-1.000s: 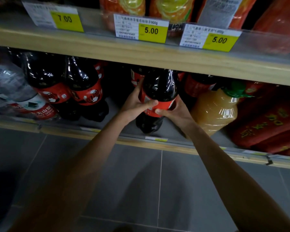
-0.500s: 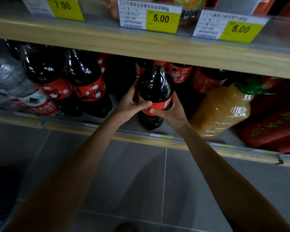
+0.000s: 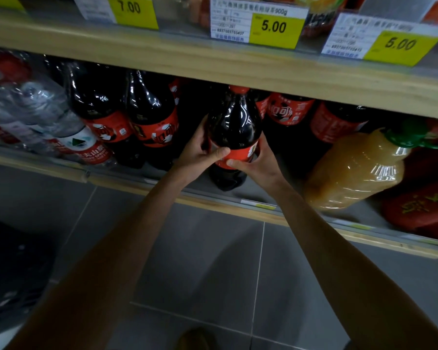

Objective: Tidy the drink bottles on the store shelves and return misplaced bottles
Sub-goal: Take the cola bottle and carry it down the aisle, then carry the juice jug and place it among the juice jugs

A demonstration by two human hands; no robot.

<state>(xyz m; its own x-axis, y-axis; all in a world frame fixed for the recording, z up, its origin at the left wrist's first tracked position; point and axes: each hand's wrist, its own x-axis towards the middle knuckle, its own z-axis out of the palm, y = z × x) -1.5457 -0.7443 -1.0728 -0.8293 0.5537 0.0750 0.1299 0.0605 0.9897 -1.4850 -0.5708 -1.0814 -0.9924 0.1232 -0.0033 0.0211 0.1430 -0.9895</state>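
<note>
At frame centre, my left hand (image 3: 200, 155) and right hand (image 3: 259, 164) gripped the cola bottle (image 3: 234, 127) by its red label, fingers curled round either side and thumbs nearly meeting in front. It stood upright between my palms at the shelf (image 3: 127, 181) front, cap toward the frame top. A juice bottle (image 3: 352, 170) leaned at right.

- Left hand (image 3: 200, 154) curls round the bottle (image 3: 234, 127) from the left, thumb across its front.
- Right hand (image 3: 259, 165) grips the opposite side, thumb near the left thumb.
- Both arms (image 3: 127, 248) bare, stretched forward.
</note>
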